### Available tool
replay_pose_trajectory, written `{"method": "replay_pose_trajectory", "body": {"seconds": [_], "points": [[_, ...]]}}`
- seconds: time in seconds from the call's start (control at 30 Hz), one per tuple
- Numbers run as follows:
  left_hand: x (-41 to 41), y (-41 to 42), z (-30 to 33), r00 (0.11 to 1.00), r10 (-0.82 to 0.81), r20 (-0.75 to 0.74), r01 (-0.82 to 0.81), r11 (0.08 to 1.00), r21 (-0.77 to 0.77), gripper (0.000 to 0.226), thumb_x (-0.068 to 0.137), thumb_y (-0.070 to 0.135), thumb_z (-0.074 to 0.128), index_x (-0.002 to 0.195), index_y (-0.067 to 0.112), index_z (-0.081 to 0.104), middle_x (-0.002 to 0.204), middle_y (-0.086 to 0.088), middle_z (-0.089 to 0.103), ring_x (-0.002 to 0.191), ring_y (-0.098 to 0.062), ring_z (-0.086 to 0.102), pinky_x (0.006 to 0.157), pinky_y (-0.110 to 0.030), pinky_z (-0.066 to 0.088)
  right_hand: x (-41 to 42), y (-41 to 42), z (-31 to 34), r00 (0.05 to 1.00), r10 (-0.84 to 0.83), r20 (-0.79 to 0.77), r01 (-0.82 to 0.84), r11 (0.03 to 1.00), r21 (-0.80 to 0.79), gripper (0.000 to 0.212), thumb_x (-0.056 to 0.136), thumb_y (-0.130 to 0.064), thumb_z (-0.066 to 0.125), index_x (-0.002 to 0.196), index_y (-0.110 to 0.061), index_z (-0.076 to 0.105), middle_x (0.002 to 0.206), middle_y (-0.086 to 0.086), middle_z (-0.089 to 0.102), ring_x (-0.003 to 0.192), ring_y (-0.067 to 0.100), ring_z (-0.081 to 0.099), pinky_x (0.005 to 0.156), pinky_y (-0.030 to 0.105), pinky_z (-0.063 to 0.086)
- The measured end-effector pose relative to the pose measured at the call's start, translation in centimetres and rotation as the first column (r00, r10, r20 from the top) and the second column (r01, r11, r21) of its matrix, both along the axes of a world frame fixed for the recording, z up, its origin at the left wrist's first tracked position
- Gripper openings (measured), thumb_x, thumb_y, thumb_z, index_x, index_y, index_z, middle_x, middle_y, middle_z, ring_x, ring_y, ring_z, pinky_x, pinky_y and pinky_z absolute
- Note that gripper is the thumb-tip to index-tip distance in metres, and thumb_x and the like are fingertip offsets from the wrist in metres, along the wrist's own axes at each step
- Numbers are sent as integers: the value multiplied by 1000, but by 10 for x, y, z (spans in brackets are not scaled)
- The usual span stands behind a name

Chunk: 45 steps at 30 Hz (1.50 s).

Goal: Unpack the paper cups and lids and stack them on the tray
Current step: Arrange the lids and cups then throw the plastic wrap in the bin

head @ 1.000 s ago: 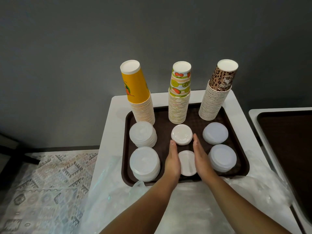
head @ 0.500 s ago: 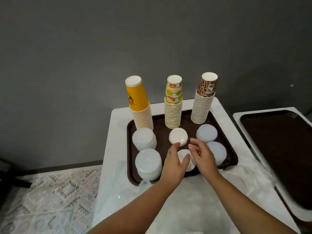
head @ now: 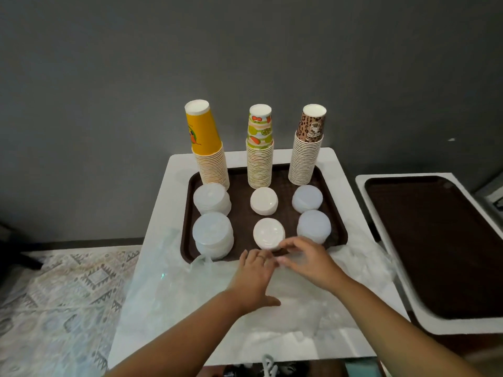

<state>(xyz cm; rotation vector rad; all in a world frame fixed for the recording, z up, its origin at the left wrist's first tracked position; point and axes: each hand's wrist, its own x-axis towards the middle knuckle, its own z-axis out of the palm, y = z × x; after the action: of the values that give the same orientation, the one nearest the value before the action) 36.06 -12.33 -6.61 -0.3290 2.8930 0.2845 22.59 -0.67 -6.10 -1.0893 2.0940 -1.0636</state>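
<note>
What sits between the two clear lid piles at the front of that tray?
A white lid stack sits between the front clear lid piles, in the head view.

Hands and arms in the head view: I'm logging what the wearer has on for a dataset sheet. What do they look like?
Both forearms are bare up to the frame edge: no sleeves, gloves, watch or bracelet show. The left hand wears a thin ring on one finger. The right hand shows no ring or other marking. Fingernail detail is too blurred to tell.

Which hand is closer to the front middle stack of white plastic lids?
The right hand: its fingers reach the front middle stack of white plastic lids. The left hand lies nearer the person, on clear plastic wrap.
</note>
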Motion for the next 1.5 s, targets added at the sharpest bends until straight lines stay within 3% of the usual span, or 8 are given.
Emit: {"method": "replay_pose_trajectory", "body": {"seconds": [0.23, 0.57, 0.73, 0.93, 1.03, 1.17, 1.3, 1.5], "points": [[6, -4, 3, 937, 185, -298, -124, 969, 212, 17, 69, 12, 69, 84, 5, 66, 89, -13, 64, 77, -36, 61, 80, -45, 46, 17, 16, -10, 871, 331, -362, -189, 908, 373, 63, 82, -49, 65, 137, -27, 44, 136, -11, 42, 127, 7, 37, 109, 26, 19], [6, -39, 74, 906, 251, -341, -123, 926, 356, 27, 86, 24, 68, 110, 15, 59, 101, 0, 65, 92, -17, 60, 75, -19, 40, 5, -5, 69, 946, 141, -293, -88, 978, 187, 13, 90, -18, 59, 101, -19, 66, 89, -2, 64, 88, 17, 59, 71, 22, 41], [13, -70, 108, 885, 287, -367, -142, 917, 374, 13, 88, 21, 65, 95, 10, 68, 81, 6, 58, 75, -9, 52, 61, -9, 33, -5, -11, 109, 963, 49, -264, -9, 988, 152, 11, 91, -18, 60, 94, -25, 68, 91, 5, 67, 88, 19, 60, 81, 31, 46], [27, -101, 125, 855, 416, -309, -239, 846, 477, 17, 87, 23, 67, 74, 11, 68, 58, 9, 51, 55, -3, 46, 55, -11, 34, -19, -4, 135, 982, -89, -164, 85, 996, -34, 24, 90, -6, 58, 94, -26, 68, 85, -6, 65, 73, 7, 55, 64, 9, 40], [34, -108, 126, 825, 479, -300, -316, 831, 458, 18, 85, 36, 66, 88, 18, 68, 70, 13, 57, 67, -4, 50, 59, -9, 37, -22, -4, 139, 973, -141, -183, 129, 989, -79, 18, 92, -11, 57, 101, -21, 69, 89, -1, 68, 80, 16, 60, 68, 18, 44], [25, -88, 141, 811, 447, -378, -227, 836, 500, 90, 61, 77, 59, 137, 33, 39, 128, 17, 51, 117, -3, 47, 108, -35, 33, -12, -8, 154, 970, -113, -216, 83, 986, -143, 16, 93, -13, 57, 92, -25, 67, 85, -3, 67, 81, 10, 57, 63, 9, 40], [-6, -38, 150, 847, 264, -462, -102, 932, 347, 126, 58, 64, 78, 150, 25, 2, 157, 7, 16, 143, -13, 15, 118, -49, 12, 3, -18, 166, 977, -77, -201, 37, 979, -198, 26, 91, -9, 57, 91, -34, 65, 85, -8, 68, 81, 3, 60, 64, 9, 42], [-32, -34, 128, 687, 456, -565, -167, 857, 488, 61, 83, 7, 57, 140, 23, 43, 143, -4, 46, 130, -24, 43, 109, -53, 30, 5, -17, 168, 989, -141, -38, 123, 944, -305, 30, 90, -4, 56, 91, -32, 66, 88, -9, 68, 81, -2, 60, 67, 7, 44]]}}
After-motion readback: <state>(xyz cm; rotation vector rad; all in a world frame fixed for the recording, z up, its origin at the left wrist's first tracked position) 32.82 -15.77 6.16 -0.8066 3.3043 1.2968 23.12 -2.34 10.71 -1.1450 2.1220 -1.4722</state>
